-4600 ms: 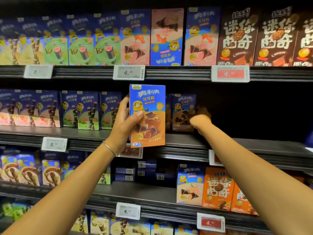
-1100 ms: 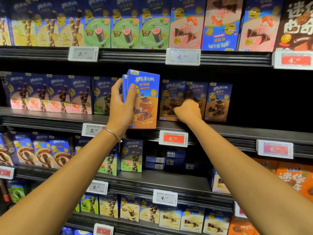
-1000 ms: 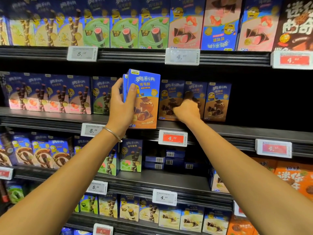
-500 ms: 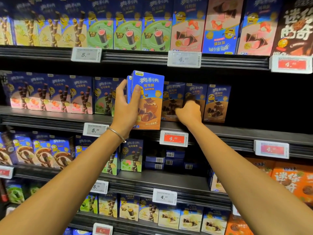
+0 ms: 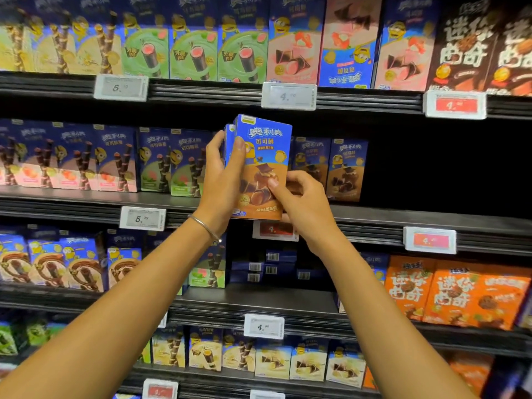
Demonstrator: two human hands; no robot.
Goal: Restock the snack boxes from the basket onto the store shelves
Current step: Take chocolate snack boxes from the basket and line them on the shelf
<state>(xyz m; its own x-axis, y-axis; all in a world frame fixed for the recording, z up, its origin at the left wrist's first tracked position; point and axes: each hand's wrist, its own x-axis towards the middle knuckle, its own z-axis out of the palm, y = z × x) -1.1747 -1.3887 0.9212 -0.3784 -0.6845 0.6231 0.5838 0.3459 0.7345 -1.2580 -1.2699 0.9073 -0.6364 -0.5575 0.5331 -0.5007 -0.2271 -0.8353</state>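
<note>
Head view, mid-frame: the left hand (image 5: 221, 180) curls thumb and fingers round two upright boxes. The front snack box (image 5: 264, 156) faces the camera, and the rear snack box (image 5: 229, 134) shows only as a sliver at its left edge. The right hand (image 5: 302, 205) pinches the front box's lower right corner, thumb on its face, fingers hidden behind. Box and hand cover most of a red price tag (image 5: 273, 230). Just right, two matching shelved boxes (image 5: 347, 171) stand on the dark shelf (image 5: 417, 215), the nearer partly blocked. The cardboard is glossy; a thin metal bangle (image 5: 204, 226) circles the left wrist.

Two blue-and-brown snack boxes (image 5: 260, 168) stand upright, front to back, held before the middle shelf (image 5: 403, 217).
</note>
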